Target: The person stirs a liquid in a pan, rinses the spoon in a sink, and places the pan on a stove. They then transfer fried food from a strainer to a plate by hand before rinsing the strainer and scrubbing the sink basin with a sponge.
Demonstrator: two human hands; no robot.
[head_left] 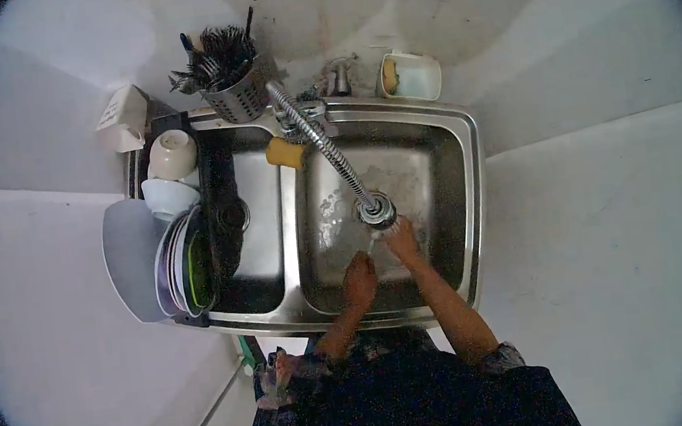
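Note:
Both of my hands are over the right basin of a steel sink [473, 146]. My right hand [399, 238] is raised beside the spray head [376, 209] of the coiled faucet [324, 143], close under its right edge; its fingers are partly hidden by the head. Lower and to the left, my left hand [360, 277] has its fingers bent together, and what they hold, if anything, is too small to name. A thin light streak, perhaps water, shows between the two hands.
A yellow sponge [286, 153] lies on the divider near the faucet. Left stand a rack of plates [186, 266], a white bowl [169, 197] and a cream bowl [173, 154]. Behind are a cutlery holder [242, 97] and a white container [420, 77] with a sponge.

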